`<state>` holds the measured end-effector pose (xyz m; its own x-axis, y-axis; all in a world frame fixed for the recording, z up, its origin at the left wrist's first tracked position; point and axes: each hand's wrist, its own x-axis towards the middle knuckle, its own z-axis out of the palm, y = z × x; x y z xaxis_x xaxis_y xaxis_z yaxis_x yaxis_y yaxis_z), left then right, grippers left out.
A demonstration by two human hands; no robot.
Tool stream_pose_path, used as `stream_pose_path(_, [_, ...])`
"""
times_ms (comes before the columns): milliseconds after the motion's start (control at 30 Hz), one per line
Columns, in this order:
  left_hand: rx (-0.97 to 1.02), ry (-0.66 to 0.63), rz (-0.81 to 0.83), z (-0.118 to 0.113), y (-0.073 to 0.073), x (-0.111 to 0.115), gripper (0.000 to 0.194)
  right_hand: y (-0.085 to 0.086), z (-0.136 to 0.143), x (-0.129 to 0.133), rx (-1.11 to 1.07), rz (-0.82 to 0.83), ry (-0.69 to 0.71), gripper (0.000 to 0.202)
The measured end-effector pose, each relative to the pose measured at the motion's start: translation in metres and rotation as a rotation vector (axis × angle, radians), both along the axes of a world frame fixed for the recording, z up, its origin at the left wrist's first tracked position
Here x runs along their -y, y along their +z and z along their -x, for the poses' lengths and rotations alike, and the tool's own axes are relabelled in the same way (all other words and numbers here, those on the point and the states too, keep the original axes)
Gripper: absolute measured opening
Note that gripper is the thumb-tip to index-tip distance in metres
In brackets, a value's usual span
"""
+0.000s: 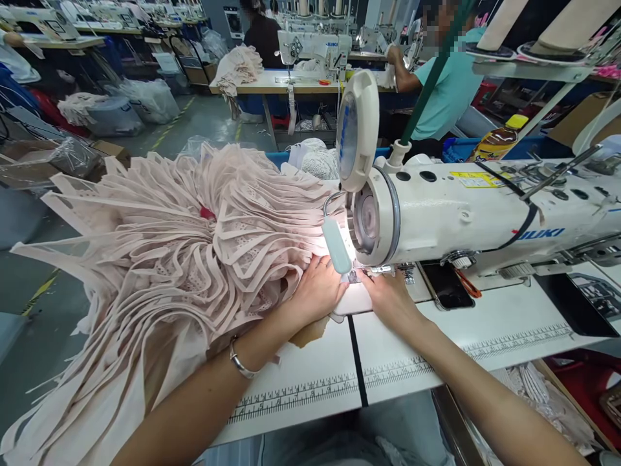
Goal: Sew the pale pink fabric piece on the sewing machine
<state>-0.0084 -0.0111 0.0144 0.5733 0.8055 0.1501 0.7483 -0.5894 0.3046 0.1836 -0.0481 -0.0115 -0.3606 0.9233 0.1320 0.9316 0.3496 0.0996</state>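
Right here, the white worktable is stretching out in front of us, its printed ruler running along the near edge. A huge heap of pale pink garments is covering the left end, straps fanning outward, folds spilling over the front! The white sewing machine is filling the right, its head standing right by the heap with light glowing beneath. Look at the left hand: it is lying palm down against the nearest garments, but whether it is pinching cloth I cannot tell. The right hand is reaching in beneath the head, fingertips near the left hand's, and I cannot tell whether it is gripping anything. Behind the machine a yellow-capped bottle is leaning; right of the right hand a dark phone is lying flat. A pale green pad is hanging before the machine head, and a silver bracelet is circling the left wrist.
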Motion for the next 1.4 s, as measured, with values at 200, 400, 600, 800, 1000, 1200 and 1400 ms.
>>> stream_pose_path(200, [-0.019, 0.004, -0.016, 0.0, 0.001, 0.0, 0.013, 0.001, 0.0, 0.0, 0.007, 0.023, -0.007, 0.055])
stream_pose_path(400, [-0.018, 0.008, 0.0, 0.0, 0.002, 0.001, 0.014, 0.007, 0.003, 0.0, -0.035, 0.081, -0.038, 0.052])
stream_pose_path(600, [-0.025, 0.008, -0.01, -0.001, 0.001, 0.001, 0.015, 0.009, 0.003, -0.003, -0.049, 0.17, -0.078, 0.052])
stream_pose_path(800, [-0.049, 0.011, -0.003, -0.001, 0.004, 0.002, 0.016, 0.017, 0.003, -0.005, -0.096, 0.345, -0.127, 0.058])
stream_pose_path(1000, [-0.06, 0.044, -0.076, -0.001, -0.003, -0.001, 0.025, 0.019, 0.004, -0.008, -0.163, 0.306, -0.117, 0.046])
stream_pose_path(1200, [-0.169, 0.131, -0.169, -0.008, -0.001, 0.003, 0.022, 0.015, 0.003, -0.01, -0.201, 0.347, -0.042, 0.044])
stream_pose_path(1400, [-0.022, 0.011, -0.501, 0.042, 0.012, 0.06, 0.034, 0.017, -0.01, -0.01, -0.153, 0.036, -0.231, 0.035])
